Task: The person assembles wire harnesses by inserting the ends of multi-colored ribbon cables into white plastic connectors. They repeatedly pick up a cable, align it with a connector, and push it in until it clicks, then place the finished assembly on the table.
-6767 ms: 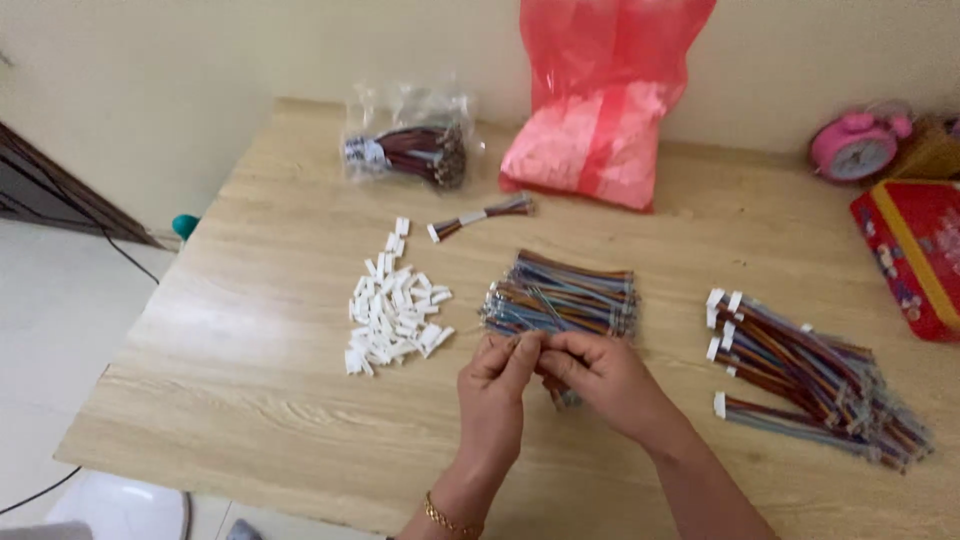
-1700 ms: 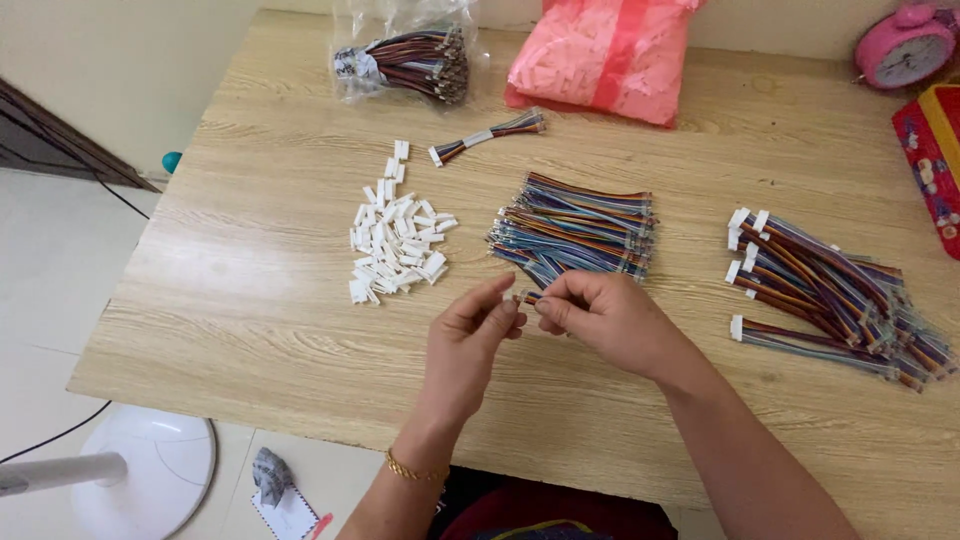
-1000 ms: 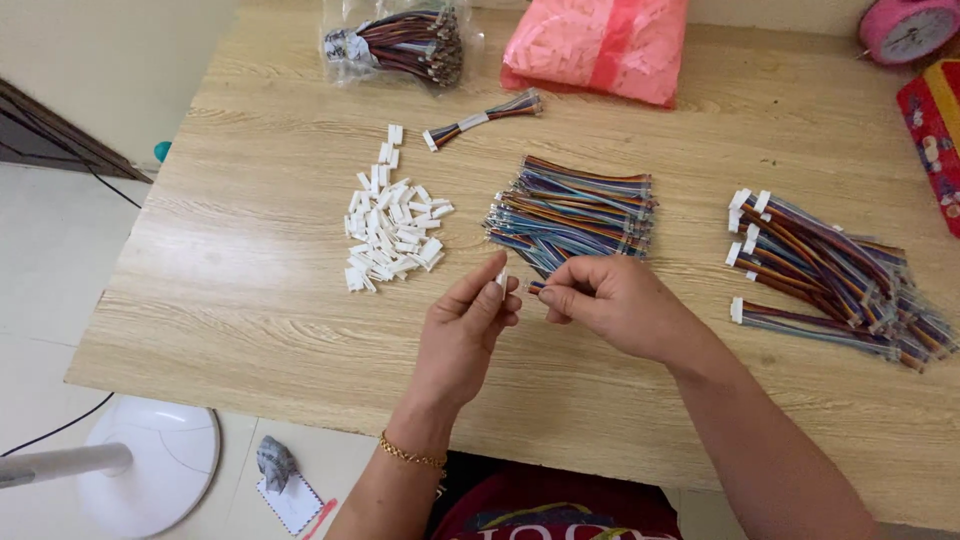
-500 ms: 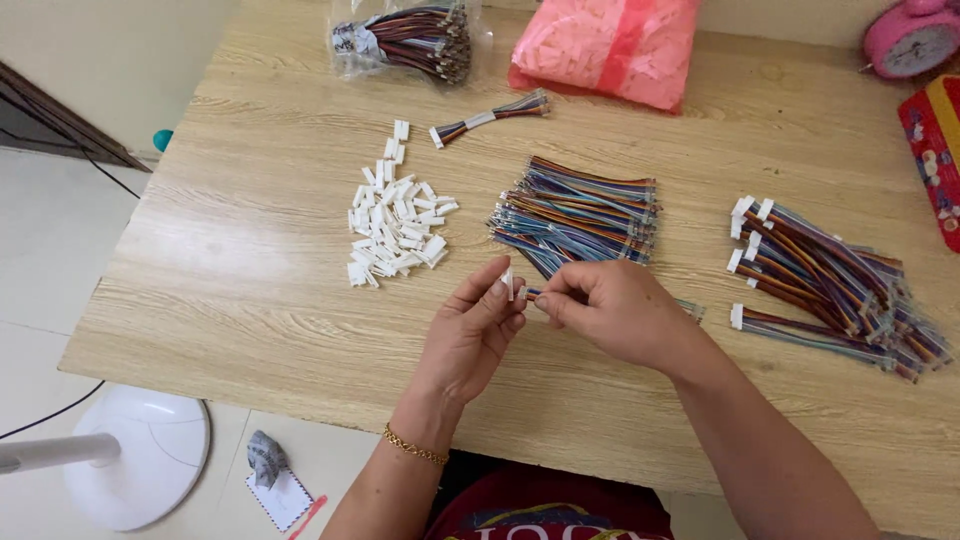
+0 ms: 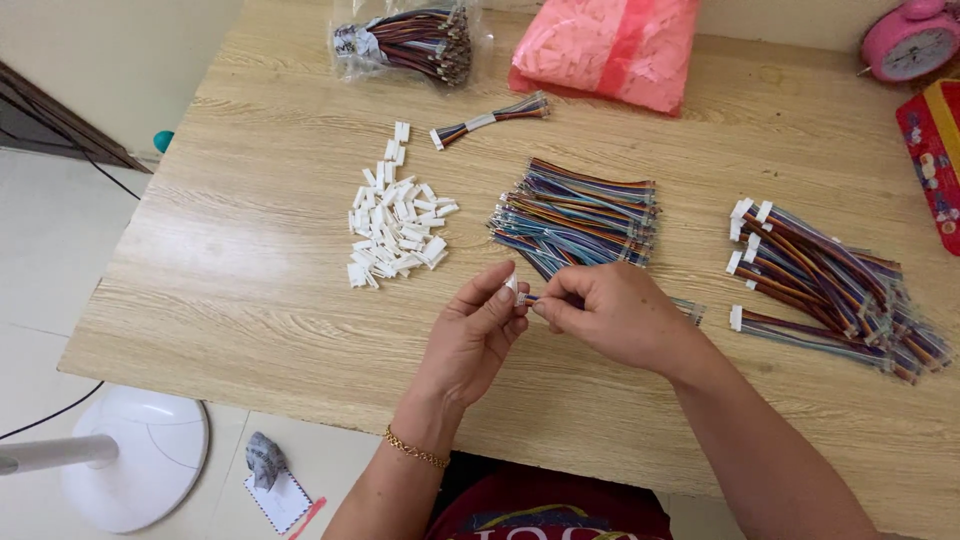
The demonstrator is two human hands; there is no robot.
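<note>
My left hand [image 5: 478, 325] pinches a small white plastic connector [image 5: 513, 285] between thumb and fingertips. My right hand [image 5: 612, 312] grips the end of a flat multicoloured ribbon wire [image 5: 688, 308], its tip meeting the connector; the wire trails out to the right behind the hand. Both hands hover just in front of a pile of loose multicoloured ribbon wires [image 5: 580, 212]. A heap of white connectors [image 5: 395, 225] lies to the left of that pile.
Wires fitted with white connectors [image 5: 830, 285] are stacked at the right. At the back are a clear bag of wires [image 5: 410, 35], a single finished wire [image 5: 490, 118], a pink bag [image 5: 612, 45], a pink clock [image 5: 910, 38] and a red box [image 5: 935, 150]. A white fan base [image 5: 135, 470] stands on the floor.
The hands stay together in front of the wire pile, with fingers shifting slightly as the wire end and connector are pressed together. The camera view has drifted a little.
</note>
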